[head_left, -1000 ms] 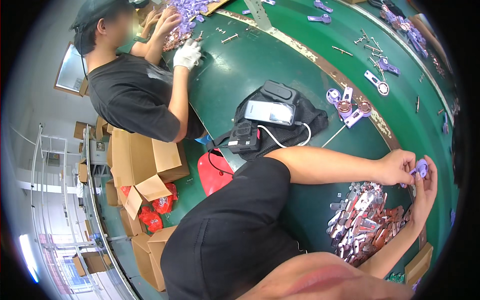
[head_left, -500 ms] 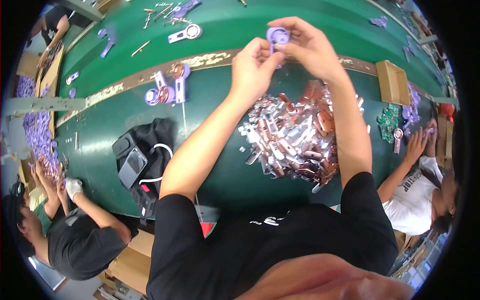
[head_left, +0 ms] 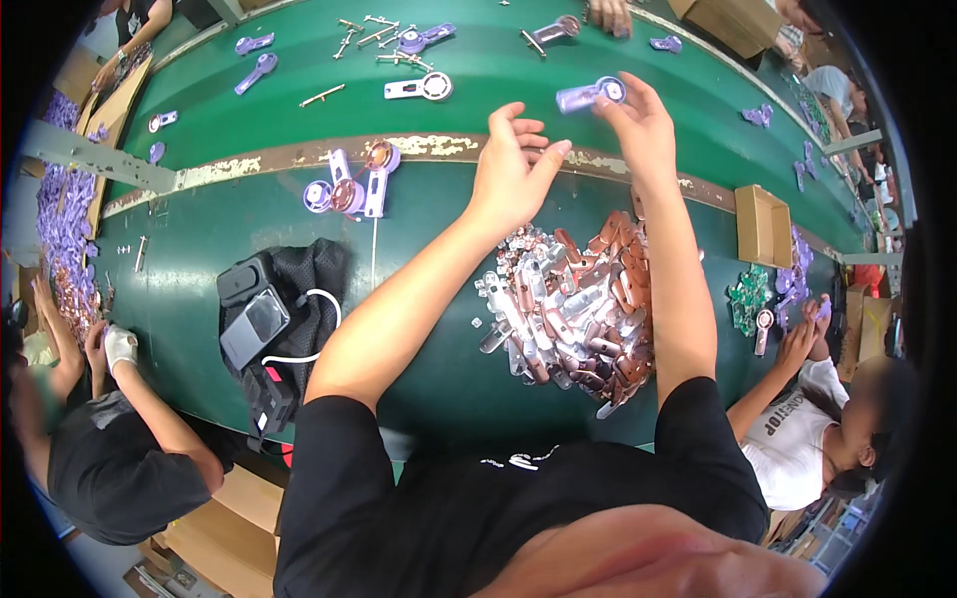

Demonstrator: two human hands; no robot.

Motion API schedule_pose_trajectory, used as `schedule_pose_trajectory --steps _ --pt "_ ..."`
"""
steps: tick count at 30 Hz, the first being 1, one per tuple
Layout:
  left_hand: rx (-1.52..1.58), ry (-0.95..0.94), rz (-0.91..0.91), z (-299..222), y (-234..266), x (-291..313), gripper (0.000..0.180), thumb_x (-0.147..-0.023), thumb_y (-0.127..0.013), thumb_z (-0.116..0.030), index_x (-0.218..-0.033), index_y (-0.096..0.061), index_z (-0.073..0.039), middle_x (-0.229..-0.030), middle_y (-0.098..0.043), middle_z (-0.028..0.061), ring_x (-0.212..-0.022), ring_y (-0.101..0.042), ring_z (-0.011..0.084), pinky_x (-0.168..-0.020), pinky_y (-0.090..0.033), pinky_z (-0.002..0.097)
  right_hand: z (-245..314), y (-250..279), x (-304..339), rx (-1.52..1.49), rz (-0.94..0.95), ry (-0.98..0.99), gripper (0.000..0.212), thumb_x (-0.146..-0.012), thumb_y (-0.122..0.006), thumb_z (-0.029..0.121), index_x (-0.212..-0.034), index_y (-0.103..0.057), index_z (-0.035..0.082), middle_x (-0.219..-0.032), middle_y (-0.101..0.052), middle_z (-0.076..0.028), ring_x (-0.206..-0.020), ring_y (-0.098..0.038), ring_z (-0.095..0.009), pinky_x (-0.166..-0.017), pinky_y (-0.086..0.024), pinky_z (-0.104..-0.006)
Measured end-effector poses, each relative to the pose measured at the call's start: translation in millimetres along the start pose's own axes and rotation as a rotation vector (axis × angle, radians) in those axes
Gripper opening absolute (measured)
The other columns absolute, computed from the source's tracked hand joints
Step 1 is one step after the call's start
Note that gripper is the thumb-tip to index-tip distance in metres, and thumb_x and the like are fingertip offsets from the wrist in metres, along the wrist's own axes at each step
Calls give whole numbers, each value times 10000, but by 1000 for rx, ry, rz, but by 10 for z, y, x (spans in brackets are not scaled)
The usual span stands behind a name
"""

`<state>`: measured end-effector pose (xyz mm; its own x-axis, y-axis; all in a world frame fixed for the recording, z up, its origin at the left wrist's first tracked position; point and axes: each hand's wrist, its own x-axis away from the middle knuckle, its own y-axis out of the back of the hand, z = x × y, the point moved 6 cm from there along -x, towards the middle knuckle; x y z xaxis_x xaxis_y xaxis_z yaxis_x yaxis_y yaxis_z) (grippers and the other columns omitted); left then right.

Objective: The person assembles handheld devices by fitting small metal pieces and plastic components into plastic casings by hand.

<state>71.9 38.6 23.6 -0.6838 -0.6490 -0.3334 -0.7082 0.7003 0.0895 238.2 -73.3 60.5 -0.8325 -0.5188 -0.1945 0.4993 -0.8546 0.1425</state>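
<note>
My right hand (head_left: 643, 125) grips a purple plastic housing (head_left: 590, 96) with a round head and short handle, like a handheld fan shell, by its round end above the green belt. To its left, my left hand (head_left: 513, 174) is empty, fingers apart, over the worn brown rail (head_left: 429, 148). A heap of glossy clear and copper-brown plastic covers (head_left: 568, 309) lies between my forearms. Left of my left hand, several purple housings with copper-brown round parts (head_left: 346, 196) rest in a cluster on the dark green table (head_left: 429, 349).
Along the green belt (head_left: 329, 120) lie purple housings and thin metal-looking rods (head_left: 379, 35). A black bag (head_left: 309, 264) with a phone-like device (head_left: 256, 327) and white cable sits left. An open cardboard box (head_left: 763, 227) stands right, near green circuit boards (head_left: 748, 299). Co-workers sit on both sides.
My hands have separated. The left hand let go of the purple housing; the right hand has carried it right, over the belt. Parts on the belt appear shifted, and another person's hand shows at the far side.
</note>
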Motion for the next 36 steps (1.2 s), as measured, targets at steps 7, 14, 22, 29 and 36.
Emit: schedule_pose_trajectory --steps 7,14,22,29,36 --pt "-85 -8 114 10 -60 -2 305 -968 -680 -86 -1203 -558 64 -1072 -701 171 -932 -720 221 -822 -592 339 -240 308 -301 672 -87 73 577 -863 -802 331 -1301 -649 -12 -1267 -678 -247 -1145 -681 -314 -951 -544 -416" --pt "-246 -178 78 -73 -66 89 178 -890 -676 -30 -1062 -645 2 -1009 -670 171 -919 -694 337 -826 -562 446 409 -1074 -109 548 510 445 491 -872 -769 149 -1337 -624 81 -1267 -689 -144 -1066 -703 -250 -878 -575 -383" --pt "-263 -128 177 -53 -42 76 194 -878 -650 -90 -1044 -700 -3 -1021 -700 224 -1000 -665 431 -891 -526 529 215 -1760 -245 719 643 486 391 -879 -745 132 -1249 -659 42 -1082 -721 -173 -1047 -698 -303 -919 -552 -396" --pt "-125 77 248 124 55 -165 198 -922 -686 -149 -1068 -739 -26 -1004 -773 118 -915 -743 203 -827 -585 370 525 -255 -339 15 353 74 278 -943 -701 157 -1163 -685 -11 -929 -686 -51 -773 -574 -126 -685 -455 -286" --pt "-608 -7 825 -287 243 -95 224 -823 -762 -156 -1039 -763 -101 -949 -760 83 -922 -726 251 -823 -568 381 361 639 446 -516 211 -201 110 -950 -618 75 -1003 -647 -18 -741 -553 -44 -595 -448 -107 -524 -363 -272"
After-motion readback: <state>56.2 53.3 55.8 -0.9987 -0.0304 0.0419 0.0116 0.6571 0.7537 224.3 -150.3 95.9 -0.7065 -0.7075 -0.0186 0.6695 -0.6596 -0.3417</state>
